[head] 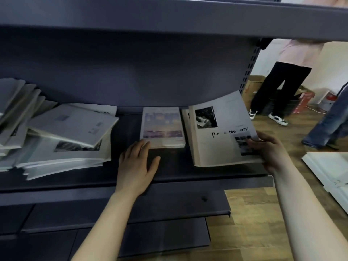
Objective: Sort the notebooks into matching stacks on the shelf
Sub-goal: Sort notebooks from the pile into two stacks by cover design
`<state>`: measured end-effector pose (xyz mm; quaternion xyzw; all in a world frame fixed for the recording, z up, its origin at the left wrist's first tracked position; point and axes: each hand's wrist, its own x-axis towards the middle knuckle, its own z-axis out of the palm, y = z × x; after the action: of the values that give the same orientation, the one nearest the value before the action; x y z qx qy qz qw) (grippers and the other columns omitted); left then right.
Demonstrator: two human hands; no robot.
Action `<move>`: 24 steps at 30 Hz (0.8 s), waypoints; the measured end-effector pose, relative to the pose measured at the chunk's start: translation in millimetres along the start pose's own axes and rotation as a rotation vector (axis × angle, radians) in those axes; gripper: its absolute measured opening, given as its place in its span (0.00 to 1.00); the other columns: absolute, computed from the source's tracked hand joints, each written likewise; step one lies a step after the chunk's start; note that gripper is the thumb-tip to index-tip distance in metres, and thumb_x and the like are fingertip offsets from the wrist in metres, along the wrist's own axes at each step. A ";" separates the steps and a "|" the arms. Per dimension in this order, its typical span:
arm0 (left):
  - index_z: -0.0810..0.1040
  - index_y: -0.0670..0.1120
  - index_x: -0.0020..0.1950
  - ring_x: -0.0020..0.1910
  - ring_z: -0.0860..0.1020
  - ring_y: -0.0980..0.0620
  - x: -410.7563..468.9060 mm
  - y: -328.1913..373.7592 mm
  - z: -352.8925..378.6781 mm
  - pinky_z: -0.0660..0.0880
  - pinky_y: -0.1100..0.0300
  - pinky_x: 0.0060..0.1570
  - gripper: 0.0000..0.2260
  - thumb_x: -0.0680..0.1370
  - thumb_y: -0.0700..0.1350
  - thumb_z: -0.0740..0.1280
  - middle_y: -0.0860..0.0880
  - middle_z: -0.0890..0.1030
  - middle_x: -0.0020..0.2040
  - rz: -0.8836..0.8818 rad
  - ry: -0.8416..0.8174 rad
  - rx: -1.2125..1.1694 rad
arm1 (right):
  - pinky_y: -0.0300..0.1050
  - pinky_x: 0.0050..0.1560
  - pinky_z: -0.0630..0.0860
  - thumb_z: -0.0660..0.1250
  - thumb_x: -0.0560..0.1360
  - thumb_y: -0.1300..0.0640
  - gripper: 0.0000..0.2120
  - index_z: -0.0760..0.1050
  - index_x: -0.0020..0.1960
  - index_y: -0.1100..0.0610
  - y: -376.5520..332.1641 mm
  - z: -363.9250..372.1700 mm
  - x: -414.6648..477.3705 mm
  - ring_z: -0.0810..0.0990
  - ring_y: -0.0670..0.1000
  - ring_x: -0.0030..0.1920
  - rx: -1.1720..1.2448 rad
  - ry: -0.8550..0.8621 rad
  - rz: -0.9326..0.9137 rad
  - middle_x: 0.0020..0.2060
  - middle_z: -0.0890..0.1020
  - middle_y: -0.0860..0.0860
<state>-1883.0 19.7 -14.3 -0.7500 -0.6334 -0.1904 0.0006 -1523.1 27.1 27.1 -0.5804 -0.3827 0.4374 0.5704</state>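
Gripping the near right corner of a white notebook printed with "Time" and "Memory" and a dark photo, the right hand has its thumb laid on the cover and its fingers wrapped round the edge. That notebook sits at the right end of the dark shelf, near the front edge, its far corner raised a little toward the back panel; a sliver of another pale cover shows just behind its left side, and whether the white notebook rests on it I cannot tell. Just beside it, toward the middle of the shelf, stands a neat small stack topped by a cover with a purple and orange sky scene. The left hand lies flat on the bare shelf in front of that stack, fingers straight, the fingertips touching its near edge and holding nothing. Well apart, at the left end of the shelf, a loose pile of grey and white notebooks lies fanned and tilted, several overhanging one another, one at the back showing the letters "ory". Above hangs an upper shelf. Beyond the right end, on a wooden floor, a person in dark trousers and white shoes stands, and white sheets lie at the right border.
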 end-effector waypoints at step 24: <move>0.63 0.44 0.74 0.72 0.64 0.45 -1.9 7.2 1.4 0.55 0.48 0.72 0.34 0.76 0.62 0.44 0.44 0.68 0.72 -0.052 -0.005 0.110 | 0.49 0.37 0.66 0.73 0.72 0.53 0.12 0.80 0.47 0.63 37.5 19.5 29.6 0.79 0.66 0.43 -0.941 0.349 -0.304 0.39 0.81 0.64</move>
<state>-1876.0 16.8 -14.5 -0.7325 -0.6623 -0.1532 0.0353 -1533.9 59.2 -11.7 -0.7761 -0.5167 0.0272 0.3605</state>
